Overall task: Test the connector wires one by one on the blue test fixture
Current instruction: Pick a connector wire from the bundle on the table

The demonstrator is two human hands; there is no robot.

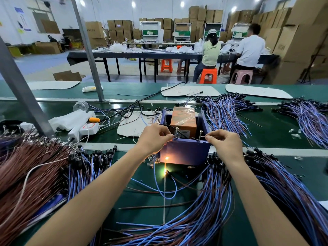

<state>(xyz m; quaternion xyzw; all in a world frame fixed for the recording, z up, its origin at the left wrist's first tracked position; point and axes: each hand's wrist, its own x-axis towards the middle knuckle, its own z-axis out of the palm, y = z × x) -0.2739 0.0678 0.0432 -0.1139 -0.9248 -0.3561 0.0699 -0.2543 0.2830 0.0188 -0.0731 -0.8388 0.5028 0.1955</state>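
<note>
Head cam caught you right in the middle of a test, so you were nowhere near finished, going by what showed. Your left hand (156,137) was pinching one end of a connector wire (160,186) against the left pin (177,133) on top of the blue test fixture (184,153). Your right hand (223,141) was pinching the other end at the right pin (200,134). Fingers on both were curled in tight, nothing spread.

The fixture sat mid-worktop (142,213), just past your wrists, with an orange block (183,119) in film inside it. The wire's blue loop hung down in front of it, and a little lamp (166,171) at the fixture's foot was lit up bright. My guess is that meant this one passed, but that's a guess.

As for what was left: a lot, mate. A fat blue-and-brown bundle (213,201) lay under your right forearm, and a brown heap (32,171) and a blue bunch with black ends (92,162) sat on your left. Two more piles (230,110) (308,118) lay beyond the fixture on the right. I couldn't tell which of those were tested and which were waiting, since nothing marked them.
</note>
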